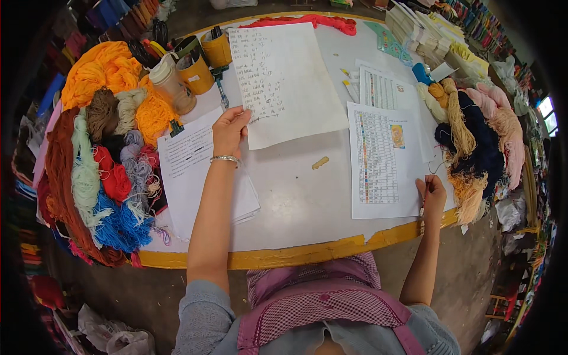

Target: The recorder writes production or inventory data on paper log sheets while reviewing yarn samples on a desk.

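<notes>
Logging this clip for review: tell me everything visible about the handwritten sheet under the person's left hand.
The handwritten sheet is a large off-white paper, with handwritten lines filling its upper left and the rest blank. It lies flat and slightly rotated on the round table, overlapping other papers. The left hand pinches its lower left edge. A red yarn strand lies just beyond its top edge.

**Even daylight, heavy fisheye bend**

Soft, bright daylight fills the scene, and a small window at the far right edge glows pale. The round white table top with the yellow rim reflects it evenly, without glare. Shadows are faint and short beneath the white paper sheets. The centre is sharp. Straight edges curve strongly outward, and the corners fall into black vignette. Colours stay vivid in the piled yarn skeins.
</notes>
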Available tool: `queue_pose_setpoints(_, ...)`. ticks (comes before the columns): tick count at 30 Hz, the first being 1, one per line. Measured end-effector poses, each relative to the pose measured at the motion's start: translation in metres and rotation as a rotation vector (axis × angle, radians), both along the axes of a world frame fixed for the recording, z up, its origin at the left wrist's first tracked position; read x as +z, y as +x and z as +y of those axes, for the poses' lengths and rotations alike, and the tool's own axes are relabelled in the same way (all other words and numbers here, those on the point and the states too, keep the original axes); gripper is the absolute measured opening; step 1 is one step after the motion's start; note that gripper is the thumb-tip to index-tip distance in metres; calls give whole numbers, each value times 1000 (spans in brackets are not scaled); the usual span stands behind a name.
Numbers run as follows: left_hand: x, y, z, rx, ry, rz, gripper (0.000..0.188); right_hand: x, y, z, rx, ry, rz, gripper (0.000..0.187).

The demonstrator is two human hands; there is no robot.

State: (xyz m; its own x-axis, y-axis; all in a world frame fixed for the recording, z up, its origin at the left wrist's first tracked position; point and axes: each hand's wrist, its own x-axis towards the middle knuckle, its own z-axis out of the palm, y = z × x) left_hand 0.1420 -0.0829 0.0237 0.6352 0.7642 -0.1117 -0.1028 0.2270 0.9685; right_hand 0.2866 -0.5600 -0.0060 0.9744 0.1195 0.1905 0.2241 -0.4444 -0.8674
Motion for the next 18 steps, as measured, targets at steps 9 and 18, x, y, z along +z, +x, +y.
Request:
queue_pose_setpoints(9, -10, 17, 2, 11, -18, 43, 23, 1, -2, -2, 1, -13, -3, 15)
queue_pose_setpoints(18, -31, 32, 20, 27, 101, 159, 21, 19, -6, -23, 105, 370, 223, 8)
